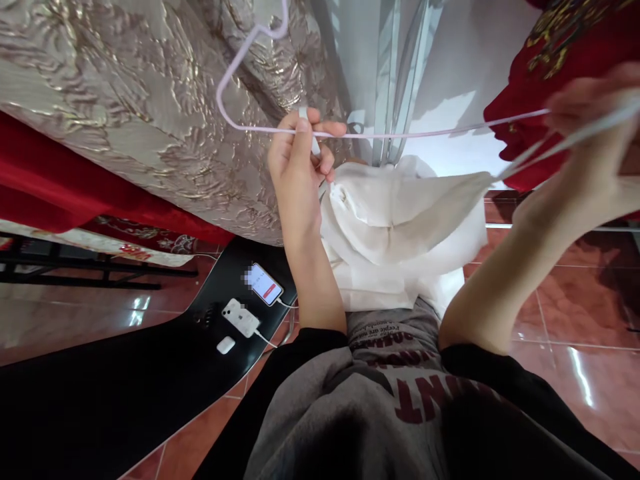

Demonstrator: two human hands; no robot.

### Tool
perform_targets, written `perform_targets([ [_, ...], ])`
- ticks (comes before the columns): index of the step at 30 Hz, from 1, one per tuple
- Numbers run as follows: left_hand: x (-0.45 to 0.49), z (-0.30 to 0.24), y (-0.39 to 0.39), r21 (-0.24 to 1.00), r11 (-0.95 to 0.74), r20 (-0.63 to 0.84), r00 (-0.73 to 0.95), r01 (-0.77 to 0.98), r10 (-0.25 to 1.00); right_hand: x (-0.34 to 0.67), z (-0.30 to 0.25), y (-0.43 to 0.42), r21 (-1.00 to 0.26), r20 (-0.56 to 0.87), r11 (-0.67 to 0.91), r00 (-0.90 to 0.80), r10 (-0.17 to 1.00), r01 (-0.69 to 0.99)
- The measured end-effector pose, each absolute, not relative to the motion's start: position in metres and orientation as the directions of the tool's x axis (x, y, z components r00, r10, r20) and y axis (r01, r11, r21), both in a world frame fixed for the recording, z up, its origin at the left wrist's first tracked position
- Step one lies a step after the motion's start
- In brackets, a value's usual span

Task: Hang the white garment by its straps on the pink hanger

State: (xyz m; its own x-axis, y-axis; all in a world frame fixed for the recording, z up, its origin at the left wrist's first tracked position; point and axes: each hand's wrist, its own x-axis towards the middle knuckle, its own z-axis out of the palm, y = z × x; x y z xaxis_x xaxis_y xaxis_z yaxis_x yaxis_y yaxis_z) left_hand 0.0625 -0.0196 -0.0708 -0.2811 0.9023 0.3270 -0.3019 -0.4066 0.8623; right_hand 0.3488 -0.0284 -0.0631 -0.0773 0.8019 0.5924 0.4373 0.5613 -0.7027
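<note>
My left hand (299, 157) is closed around the bottom bar of a pale pink clothes hanger (400, 134), whose hook curls up at the top left. A white garment (400, 227) hangs below the hanger in front of my chest. My right hand (593, 133), blurred by motion, is raised at the right end of the hanger and pulls a white strap or edge of the garment up toward it; its fingers look closed on the cloth.
A black table (125, 380) at the lower left bears two phones (265, 283) on cables and a small white charger (226, 345). A silver embroidered cloth (125, 100) hangs at the upper left, red fabric (550, 60) at the upper right. Red glossy floor tiles (575, 313) lie below.
</note>
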Motion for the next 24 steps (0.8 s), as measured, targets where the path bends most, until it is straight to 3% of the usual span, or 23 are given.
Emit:
perform_targets([
  [3, 0.064, -0.072, -0.021, 0.883, -0.355, 0.269, -0.287, -0.308, 0.919, 0.298, -0.063, -0.024, -0.690, 0.595, 0.560, -0.082, 0.800, 0.459],
  [9, 0.053, -0.072, -0.029, 0.891, -0.396, 0.346, -0.236, -0.221, 0.908, 0.244, -0.065, -0.016, -0.621, 0.674, 0.607, -0.058, 0.737, 0.496],
  [11, 0.047, -0.073, -0.029, 0.884, -0.427, 0.360, -0.305, -0.190, 0.881, 0.244, -0.064, -0.015, -0.606, 0.693, 0.623, -0.055, 0.719, 0.494],
  [17, 0.019, -0.073, -0.029, 0.793, -0.605, 0.490, -0.665, 0.071, 0.563, 0.250, -0.064, -0.011, -0.633, 0.668, 0.612, -0.066, 0.741, 0.475],
  [21, 0.006, -0.060, -0.025, 0.722, -0.644, 0.646, -0.581, 0.252, 0.496, 0.250, -0.064, -0.012, -0.645, 0.657, 0.603, -0.063, 0.752, 0.470],
  [24, 0.003, -0.041, -0.018, 0.632, -0.691, 0.774, -0.327, 0.351, 0.542, 0.249, -0.064, -0.015, -0.652, 0.635, 0.578, -0.062, 0.770, 0.490],
])
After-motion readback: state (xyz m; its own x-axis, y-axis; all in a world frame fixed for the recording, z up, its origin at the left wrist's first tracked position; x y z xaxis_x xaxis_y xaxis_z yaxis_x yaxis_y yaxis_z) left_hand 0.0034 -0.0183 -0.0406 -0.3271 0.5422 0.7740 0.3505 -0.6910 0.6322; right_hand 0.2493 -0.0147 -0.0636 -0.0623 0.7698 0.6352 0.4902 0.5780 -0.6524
